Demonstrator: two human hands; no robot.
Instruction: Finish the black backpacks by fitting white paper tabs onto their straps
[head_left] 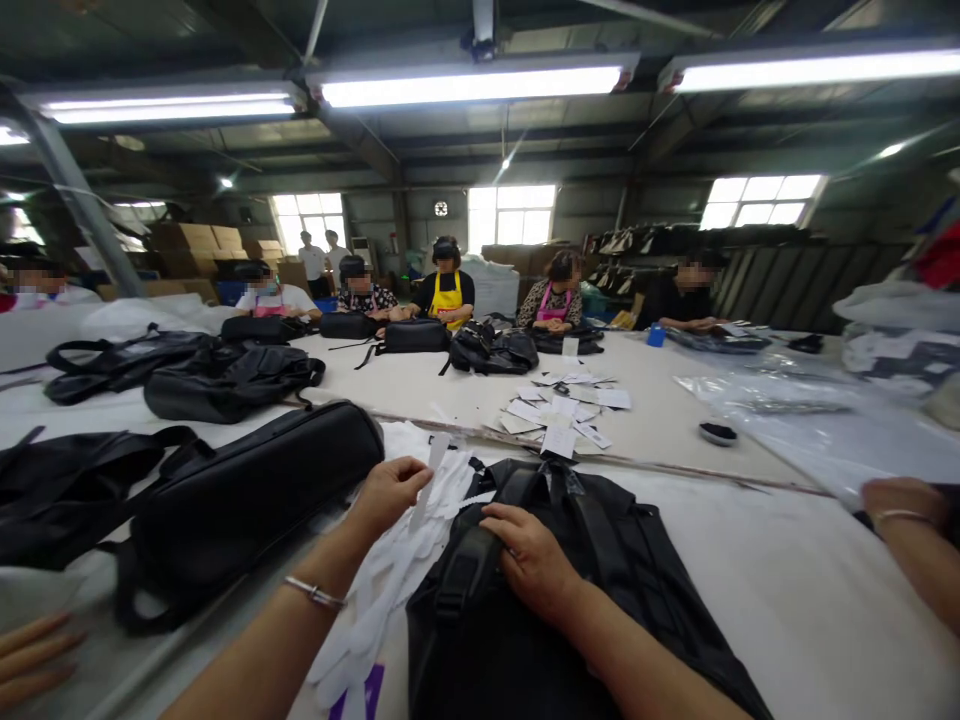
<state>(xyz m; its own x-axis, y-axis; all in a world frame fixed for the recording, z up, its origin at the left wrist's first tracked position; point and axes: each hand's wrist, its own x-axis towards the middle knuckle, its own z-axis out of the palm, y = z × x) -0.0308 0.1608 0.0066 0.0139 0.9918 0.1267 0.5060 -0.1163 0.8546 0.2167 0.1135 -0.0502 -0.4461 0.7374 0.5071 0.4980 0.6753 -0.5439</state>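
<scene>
Well to the left of the left-hand grip, a co-worker's hand (37,655) is reaching into view, and nearer, a black barrel-shaped bag (262,495) is lying with its strap trailing, crowding the left forearm. Between thumb and fingertips, the left hand (397,490) is pinching a white strip (427,485), which is standing up past the fingers. It is looking thin, light and bendable, probably easy to crease, so a pinch near one end should suit it. Just below that pinch, more white strips (367,600) are overlapping in a loose heap, likely to slide apart, with a purple card (369,692) showing near the heap's lower end. To the right of the heap, under the right hand (529,560), a black backpack (487,665) is lying with its straps upward; its body is seeming soft and fairly bulky, its padded shoulder strap (469,565) the firmer hold. The right fingers are touching that strap, but whether they are gripping it I cannot tell. Beyond the right hand, paper tags (559,405) are spreading in a pile; farther right, clear plastic sheeting (795,410) is looking slippery.
</scene>
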